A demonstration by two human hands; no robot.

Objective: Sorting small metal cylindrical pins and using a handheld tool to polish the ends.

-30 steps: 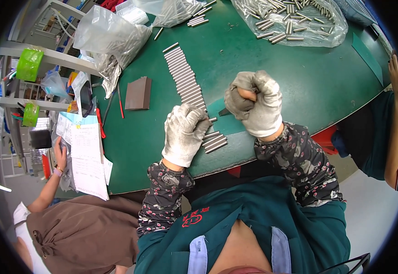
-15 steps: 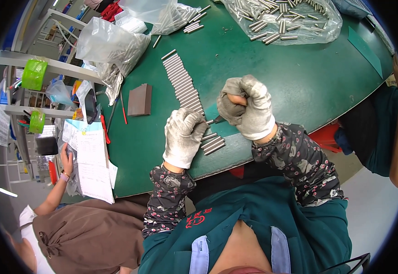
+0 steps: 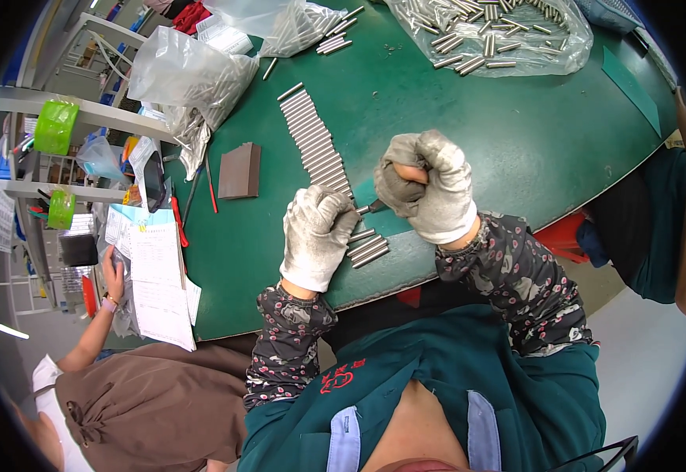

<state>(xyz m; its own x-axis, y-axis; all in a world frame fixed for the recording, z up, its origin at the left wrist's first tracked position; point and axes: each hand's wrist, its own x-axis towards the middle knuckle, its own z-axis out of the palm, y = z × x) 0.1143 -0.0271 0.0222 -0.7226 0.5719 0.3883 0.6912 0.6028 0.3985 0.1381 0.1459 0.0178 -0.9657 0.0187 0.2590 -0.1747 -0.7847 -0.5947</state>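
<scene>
Gloved in off-white, my left hand (image 3: 317,236) is closed around a short metal pin (image 3: 362,210), and only the pin's end sticks out past the fingers. My right hand (image 3: 429,185), in a stained glove with a bare thumb showing, is closed on a tool with a dark tapered tip (image 3: 377,205). That tip meets or nearly meets the pin's end; the rest of the tool is hidden in my fist. A long row of metal pins (image 3: 315,141) lies side by side beyond my left hand. Several more pins (image 3: 369,252) lie closer to me, beside my left hand.
A brown block (image 3: 240,171) sits left of the row. Farther off are a clear bag of pins (image 3: 508,47) and plastic bags (image 3: 193,75). Red-handled pliers (image 3: 178,220) and papers (image 3: 159,275) lie at left, beside a co-worker's hand (image 3: 113,275).
</scene>
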